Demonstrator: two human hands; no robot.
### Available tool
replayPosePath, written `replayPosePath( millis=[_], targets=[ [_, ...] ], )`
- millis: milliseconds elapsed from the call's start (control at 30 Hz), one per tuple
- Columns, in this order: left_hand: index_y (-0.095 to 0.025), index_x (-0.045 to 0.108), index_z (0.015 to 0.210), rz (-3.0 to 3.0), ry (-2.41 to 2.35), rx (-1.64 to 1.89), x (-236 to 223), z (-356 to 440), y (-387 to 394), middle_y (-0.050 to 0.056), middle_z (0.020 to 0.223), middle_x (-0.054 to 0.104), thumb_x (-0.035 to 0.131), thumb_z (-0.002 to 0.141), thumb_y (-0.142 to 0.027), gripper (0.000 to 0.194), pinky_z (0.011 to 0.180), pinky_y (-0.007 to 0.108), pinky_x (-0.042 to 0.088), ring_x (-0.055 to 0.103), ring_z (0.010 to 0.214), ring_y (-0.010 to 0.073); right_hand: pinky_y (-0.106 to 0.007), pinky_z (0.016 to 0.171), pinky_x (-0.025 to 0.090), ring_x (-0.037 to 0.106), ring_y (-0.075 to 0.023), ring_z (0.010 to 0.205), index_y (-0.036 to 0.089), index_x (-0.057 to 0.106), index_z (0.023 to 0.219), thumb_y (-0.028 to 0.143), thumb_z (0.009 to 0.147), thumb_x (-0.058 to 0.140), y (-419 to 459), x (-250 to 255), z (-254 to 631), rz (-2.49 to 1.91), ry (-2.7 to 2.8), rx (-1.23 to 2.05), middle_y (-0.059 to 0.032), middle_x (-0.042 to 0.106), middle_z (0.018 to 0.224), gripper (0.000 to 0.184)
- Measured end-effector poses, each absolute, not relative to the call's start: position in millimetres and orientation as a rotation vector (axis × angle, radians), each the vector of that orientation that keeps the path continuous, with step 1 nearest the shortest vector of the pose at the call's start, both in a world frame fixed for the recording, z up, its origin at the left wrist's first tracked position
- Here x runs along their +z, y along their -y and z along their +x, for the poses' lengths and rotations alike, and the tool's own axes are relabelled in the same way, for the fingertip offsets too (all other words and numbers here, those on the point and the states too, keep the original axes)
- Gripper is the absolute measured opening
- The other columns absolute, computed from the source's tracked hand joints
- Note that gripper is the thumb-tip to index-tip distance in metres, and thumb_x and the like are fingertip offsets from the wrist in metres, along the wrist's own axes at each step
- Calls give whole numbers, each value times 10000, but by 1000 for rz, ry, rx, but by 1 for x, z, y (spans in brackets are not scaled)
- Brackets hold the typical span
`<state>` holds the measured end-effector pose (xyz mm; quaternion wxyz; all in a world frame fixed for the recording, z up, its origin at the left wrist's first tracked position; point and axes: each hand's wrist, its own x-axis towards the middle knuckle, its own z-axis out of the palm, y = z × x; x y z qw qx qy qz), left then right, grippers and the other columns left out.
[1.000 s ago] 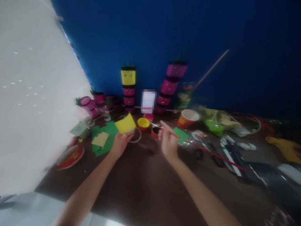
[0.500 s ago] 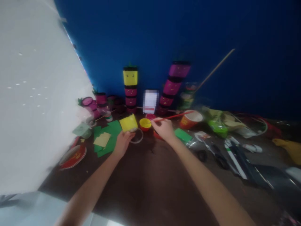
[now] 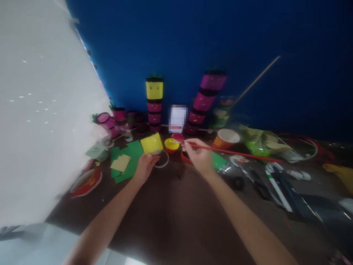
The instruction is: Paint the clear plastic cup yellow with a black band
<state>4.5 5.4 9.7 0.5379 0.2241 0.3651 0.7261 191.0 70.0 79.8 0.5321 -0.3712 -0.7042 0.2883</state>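
Note:
My left hand [image 3: 145,167] is closed on a small cup wrapped in yellow paper [image 3: 151,143], held just above the dark table. My right hand [image 3: 199,157] pinches a long red-handled paintbrush [image 3: 234,152] whose shaft runs out to the right. The brush tip reaches into a small pot of yellow paint [image 3: 171,144]. A red paint pot [image 3: 185,157] sits partly hidden under my right hand, and a pink pot [image 3: 178,137] stands just behind the yellow one.
Green and yellow paper scraps [image 3: 124,161] lie left of my hands. Stacks of pink and yellow decorated cups [image 3: 154,103] [image 3: 204,101] stand against the blue wall. An orange paper cup [image 3: 224,138], markers [image 3: 273,184] and bags clutter the right. A white board [image 3: 41,110] leans at left.
My right hand swung the brush from pointing down-right to reach forward, then dipped its tip into the yellow paint pot. The left hand kept holding the yellow cup.

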Motion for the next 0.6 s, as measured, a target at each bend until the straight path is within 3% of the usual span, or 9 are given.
replayPosePath(
  millis=[100, 333, 600],
  targets=[
    [-151, 661, 829, 538, -855, 1686, 7, 2, -6, 72, 842, 712, 720, 659, -409, 315, 839, 350, 487, 663, 798, 184, -252, 605, 562, 679, -139, 656, 200, 620, 898, 200, 818, 566, -44, 91, 195, -766, 1605, 840, -17, 699, 776, 97],
    [-205, 699, 788, 658, -931, 1672, 3, 0, -6, 63, 862, 728, 669, 715, -411, 220, 899, 367, 482, 644, 947, 243, -277, 684, 555, 663, -145, 723, 207, 644, 835, 89, 766, 570, -16, 94, 197, -623, 1838, 531, -14, 697, 774, 156],
    [-202, 709, 795, 685, -935, 1665, 5, 0, -4, 65, 896, 730, 676, 705, -423, 241, 910, 369, 485, 643, 964, 245, -259, 682, 546, 667, -138, 718, 204, 641, 831, 99, 786, 554, -14, 93, 192, -649, 1861, 474, -12, 702, 767, 144]
  ],
)
